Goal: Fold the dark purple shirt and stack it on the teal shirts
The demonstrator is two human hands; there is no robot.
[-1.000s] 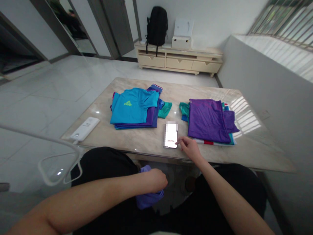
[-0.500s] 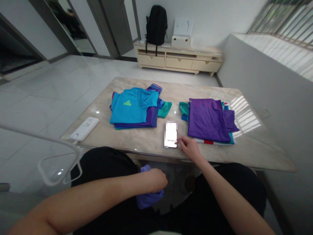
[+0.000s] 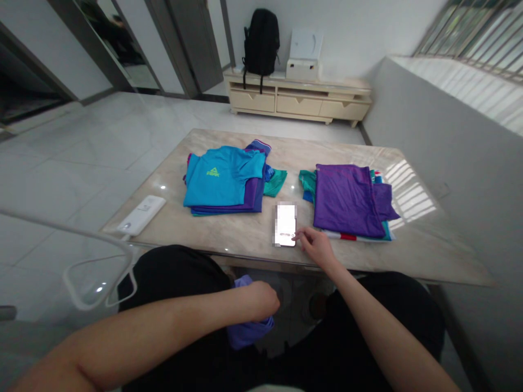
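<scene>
Left hand (image 3: 263, 300) closed in a fist on a purple cloth (image 3: 249, 329), held below the edge of the marble table (image 3: 229, 237). Right hand (image 3: 316, 246) half open, holding nothing; fingertips (image 3: 297, 235) at the lower corner of a smartphone (image 3: 285, 224) lying on the table.

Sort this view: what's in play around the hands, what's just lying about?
In play: left hand gripping purple cloth; right hand at the phone; folded blue T-shirt stack; folded purple garment stack.
Lying about: white power bank; black backpack.
</scene>
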